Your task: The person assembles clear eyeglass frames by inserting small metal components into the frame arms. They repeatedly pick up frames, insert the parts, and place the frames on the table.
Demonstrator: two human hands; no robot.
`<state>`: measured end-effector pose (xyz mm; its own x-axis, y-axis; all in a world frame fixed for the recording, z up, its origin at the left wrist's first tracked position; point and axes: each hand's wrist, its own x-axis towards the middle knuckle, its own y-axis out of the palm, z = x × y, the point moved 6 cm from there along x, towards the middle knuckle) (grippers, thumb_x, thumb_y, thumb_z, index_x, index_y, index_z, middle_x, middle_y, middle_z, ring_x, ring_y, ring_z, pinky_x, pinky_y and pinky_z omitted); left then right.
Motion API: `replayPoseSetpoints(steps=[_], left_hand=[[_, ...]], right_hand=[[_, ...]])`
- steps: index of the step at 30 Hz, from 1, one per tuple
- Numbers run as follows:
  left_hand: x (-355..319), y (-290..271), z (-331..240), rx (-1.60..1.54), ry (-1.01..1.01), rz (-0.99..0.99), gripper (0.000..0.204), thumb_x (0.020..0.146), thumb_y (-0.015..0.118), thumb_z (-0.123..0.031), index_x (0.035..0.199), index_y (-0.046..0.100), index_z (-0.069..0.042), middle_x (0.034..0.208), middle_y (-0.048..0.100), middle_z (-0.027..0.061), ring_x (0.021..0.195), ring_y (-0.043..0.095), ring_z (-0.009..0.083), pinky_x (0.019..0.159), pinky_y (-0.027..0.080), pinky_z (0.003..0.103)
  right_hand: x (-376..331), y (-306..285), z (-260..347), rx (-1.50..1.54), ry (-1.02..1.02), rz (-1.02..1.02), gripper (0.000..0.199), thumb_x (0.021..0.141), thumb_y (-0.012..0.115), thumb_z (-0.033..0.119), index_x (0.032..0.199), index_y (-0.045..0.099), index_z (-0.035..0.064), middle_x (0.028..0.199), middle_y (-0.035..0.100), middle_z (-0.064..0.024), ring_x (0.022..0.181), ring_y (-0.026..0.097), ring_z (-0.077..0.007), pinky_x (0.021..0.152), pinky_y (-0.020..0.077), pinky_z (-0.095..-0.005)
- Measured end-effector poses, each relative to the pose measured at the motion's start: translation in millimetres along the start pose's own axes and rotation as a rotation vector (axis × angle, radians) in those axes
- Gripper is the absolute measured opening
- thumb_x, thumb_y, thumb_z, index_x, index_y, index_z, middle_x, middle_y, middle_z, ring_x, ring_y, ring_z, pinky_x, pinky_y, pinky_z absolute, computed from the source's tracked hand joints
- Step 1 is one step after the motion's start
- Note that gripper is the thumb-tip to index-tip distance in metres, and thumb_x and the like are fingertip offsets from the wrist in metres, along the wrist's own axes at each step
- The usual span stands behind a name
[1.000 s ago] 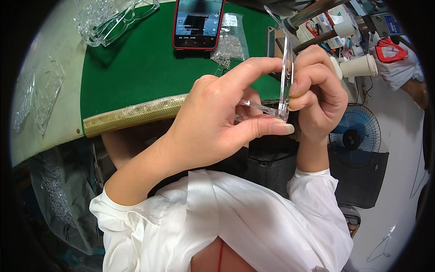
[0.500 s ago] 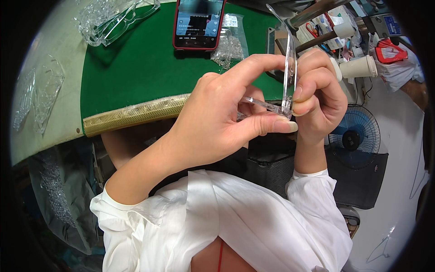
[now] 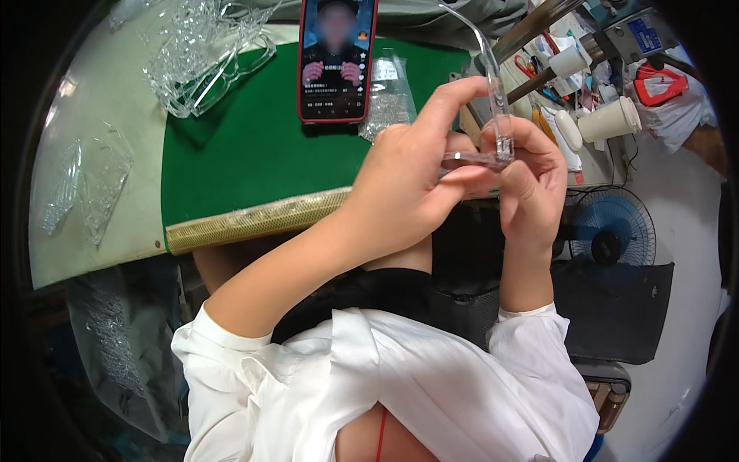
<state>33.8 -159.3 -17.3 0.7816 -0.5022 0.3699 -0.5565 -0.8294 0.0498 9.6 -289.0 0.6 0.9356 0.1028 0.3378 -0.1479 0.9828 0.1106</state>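
A clear plastic eyeglasses frame [image 3: 499, 100] is held up over the right part of the table's front edge, one temple arm pointing up and away. My left hand [image 3: 412, 181] is closed around its front part, which the fingers mostly hide. My right hand [image 3: 535, 177] pinches the corner where the temple meets the front, thumb and fingers close to the hinge. Whether the right fingers also hold a small part cannot be made out. A red-cased phone [image 3: 336, 65] with a lit screen lies beyond the left hand, beside a clear bag of tiny metal pieces [image 3: 385, 104].
A heap of clear eyeglasses frames [image 3: 204, 69] sits at the table's far left, more in clear bags [image 3: 85, 181] nearer. Green mat [image 3: 231, 154] has a gold edge strip [image 3: 258, 219]. On the right are a metal-bar stand [image 3: 539, 31], a white cup [image 3: 612, 119] and a fan [image 3: 608, 235].
Both hands have moved slightly, with the eyeglasses frame still between them. My right thumb and fingers have shifted around the hinge corner. The view has tilted, and the phone screen shows another picture.
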Motion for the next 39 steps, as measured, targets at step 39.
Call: replayPoseSetpoints(steps=[39], left_hand=[[138.0, 66.0, 38.2, 0.054, 0.210, -0.043, 0.006, 0.089, 0.054, 0.002, 0.094, 0.051, 0.004, 0.079, 0.065, 0.0090, 0.071, 0.062, 0.0123, 0.068, 0.051, 0.026]], right_hand=[[56.5, -144.8, 186.1, -0.229, -0.938, -0.204, 0.018, 0.088, 0.053, 0.019, 0.082, 0.055, 0.0014, 0.080, 0.054, -0.0115, 0.085, 0.053, -0.0276, 0.081, 0.0398, -0.0345]])
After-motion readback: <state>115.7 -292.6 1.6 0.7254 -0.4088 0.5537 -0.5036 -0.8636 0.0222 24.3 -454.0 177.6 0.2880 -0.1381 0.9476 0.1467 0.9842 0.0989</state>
